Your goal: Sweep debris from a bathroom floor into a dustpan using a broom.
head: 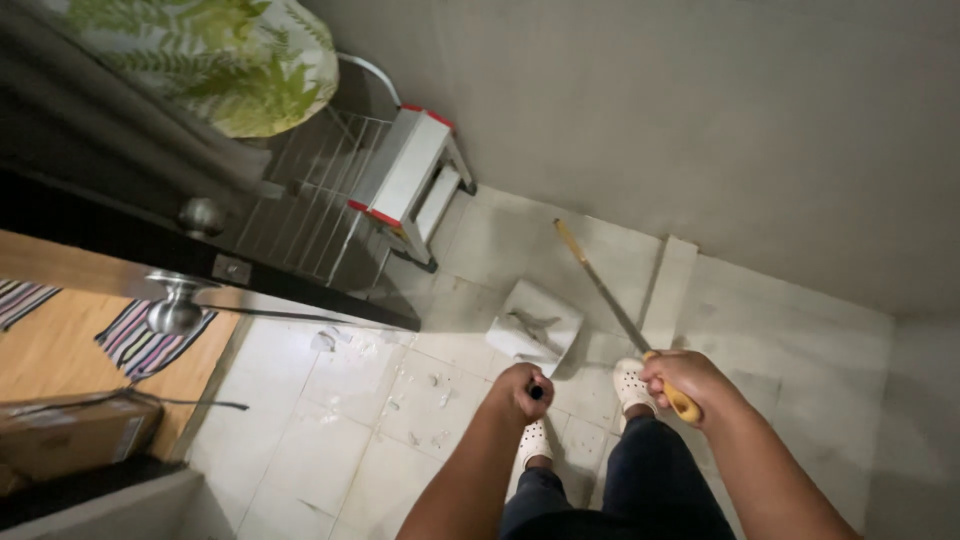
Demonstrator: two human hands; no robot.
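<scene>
Beside the white dustpan (535, 325), we clench the left hand (522, 390) on its dark handle, the right hand (680, 382) gripping the yellow-handled broom (610, 305); sweeping should stay low, toward the pan's lip.

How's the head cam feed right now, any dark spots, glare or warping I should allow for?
Head view: dim overall, the grey wall and lower corners darkest; a glare spot on the door knob; wide-angle bending of the door edge; left hand, right hand and white dustpan reasonably sharp.
</scene>
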